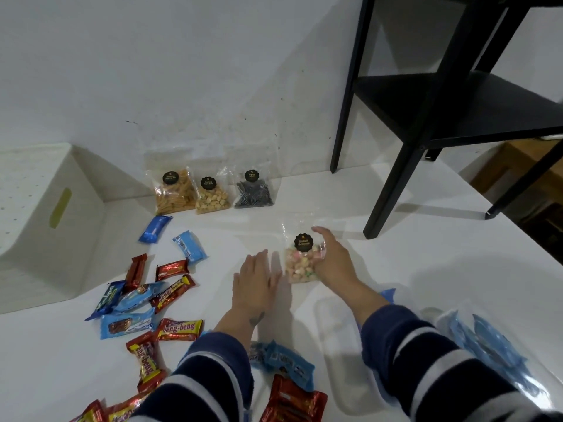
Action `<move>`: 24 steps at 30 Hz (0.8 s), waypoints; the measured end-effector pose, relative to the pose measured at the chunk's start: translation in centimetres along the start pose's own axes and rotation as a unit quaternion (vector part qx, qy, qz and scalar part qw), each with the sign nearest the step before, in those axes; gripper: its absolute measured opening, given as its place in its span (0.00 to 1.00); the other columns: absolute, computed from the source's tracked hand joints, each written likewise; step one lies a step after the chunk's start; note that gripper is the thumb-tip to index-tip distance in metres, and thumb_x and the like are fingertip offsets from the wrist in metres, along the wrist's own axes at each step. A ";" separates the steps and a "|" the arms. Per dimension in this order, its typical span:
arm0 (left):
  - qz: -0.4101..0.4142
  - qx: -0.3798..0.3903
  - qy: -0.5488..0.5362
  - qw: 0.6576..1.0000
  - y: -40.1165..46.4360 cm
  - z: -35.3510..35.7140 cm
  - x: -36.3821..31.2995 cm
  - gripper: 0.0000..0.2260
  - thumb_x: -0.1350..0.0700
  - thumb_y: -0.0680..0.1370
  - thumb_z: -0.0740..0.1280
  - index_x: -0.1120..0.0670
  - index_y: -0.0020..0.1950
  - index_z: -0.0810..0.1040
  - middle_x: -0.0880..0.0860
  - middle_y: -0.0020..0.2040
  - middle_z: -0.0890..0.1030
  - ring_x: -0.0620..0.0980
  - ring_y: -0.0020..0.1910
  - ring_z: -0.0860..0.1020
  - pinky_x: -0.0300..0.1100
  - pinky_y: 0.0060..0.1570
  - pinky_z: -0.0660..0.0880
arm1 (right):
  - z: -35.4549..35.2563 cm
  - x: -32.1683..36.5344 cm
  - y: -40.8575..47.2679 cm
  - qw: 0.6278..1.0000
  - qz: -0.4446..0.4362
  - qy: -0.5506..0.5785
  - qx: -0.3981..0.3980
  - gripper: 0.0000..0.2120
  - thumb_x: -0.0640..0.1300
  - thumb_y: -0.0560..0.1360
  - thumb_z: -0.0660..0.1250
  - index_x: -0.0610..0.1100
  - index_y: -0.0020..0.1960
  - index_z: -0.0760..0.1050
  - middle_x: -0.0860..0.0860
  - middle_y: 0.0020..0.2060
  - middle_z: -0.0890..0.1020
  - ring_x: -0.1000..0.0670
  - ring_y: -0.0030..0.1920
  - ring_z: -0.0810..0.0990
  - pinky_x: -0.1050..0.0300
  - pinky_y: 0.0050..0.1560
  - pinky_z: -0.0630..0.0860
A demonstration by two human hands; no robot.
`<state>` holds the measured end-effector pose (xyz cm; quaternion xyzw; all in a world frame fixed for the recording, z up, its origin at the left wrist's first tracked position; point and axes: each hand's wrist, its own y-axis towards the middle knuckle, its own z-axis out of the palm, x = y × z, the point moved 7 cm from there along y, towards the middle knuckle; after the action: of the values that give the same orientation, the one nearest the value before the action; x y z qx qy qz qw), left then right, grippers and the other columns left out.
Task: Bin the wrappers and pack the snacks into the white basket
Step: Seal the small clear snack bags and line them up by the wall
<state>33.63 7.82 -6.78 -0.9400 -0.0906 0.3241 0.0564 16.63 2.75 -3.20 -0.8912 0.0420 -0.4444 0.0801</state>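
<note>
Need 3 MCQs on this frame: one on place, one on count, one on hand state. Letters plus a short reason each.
1. Where is the white basket?
A. far left, by the wall
B. under the black shelf
C. between the hands

2. How many clear snack bags stand in a row along the wall?
A. one
B. three
C. five

3. What is the right hand doing?
A. resting flat, away from everything
B. holding a red bar
C. gripping the bag of pastel snacks

Answers: 1 A, it sits at the left edge against the wall. 2 B, the orange, tan and dark bags stand side by side. 3 C, its fingers curl round the bag's right edge, while the left hand lies flat beside it.
</note>
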 end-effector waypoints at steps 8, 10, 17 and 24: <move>0.013 0.148 0.228 0.962 0.7 3.4 1.6 0.49 0.25 0.69 0.52 0.51 0.76 0.31 0.50 0.75 0.28 0.54 0.73 0.27 0.63 0.71 0.33 | -2.3 5.4 11.1 1.000 -0.024 0.006 -0.007 0.39 0.25 0.72 0.58 0.63 0.70 0.61 0.45 0.66 0.72 0.47 0.55 0.77 0.54 0.49 0.80; 0.010 0.155 0.223 0.962 0.8 3.3 1.6 0.49 0.25 0.69 0.53 0.50 0.75 0.30 0.50 0.75 0.27 0.54 0.72 0.26 0.62 0.71 0.33 | -2.2 6.8 14.0 0.999 -0.026 0.006 -0.024 0.39 0.25 0.73 0.58 0.63 0.69 0.62 0.46 0.67 0.71 0.47 0.58 0.76 0.53 0.54 0.79; -0.018 0.181 0.222 0.958 0.9 3.4 1.9 0.49 0.24 0.68 0.54 0.46 0.70 0.24 0.46 0.68 0.21 0.50 0.69 0.22 0.59 0.70 0.29 | 1.0 7.8 21.4 0.998 -0.055 0.028 0.004 0.34 0.27 0.76 0.58 0.57 0.73 0.59 0.45 0.72 0.65 0.44 0.66 0.72 0.57 0.53 0.75; -0.022 0.192 0.217 0.957 1.0 3.4 1.9 0.50 0.25 0.68 0.55 0.46 0.71 0.24 0.45 0.68 0.21 0.50 0.69 0.22 0.59 0.70 0.29 | 3.2 6.5 22.9 0.999 -0.045 0.007 -0.003 0.31 0.31 0.76 0.61 0.56 0.72 0.61 0.46 0.70 0.68 0.45 0.65 0.73 0.57 0.56 0.75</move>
<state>33.10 7.39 -10.79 -0.9569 -0.0333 0.1228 0.2612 23.01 -20.38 -4.08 -0.8894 0.0038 -0.4535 0.0573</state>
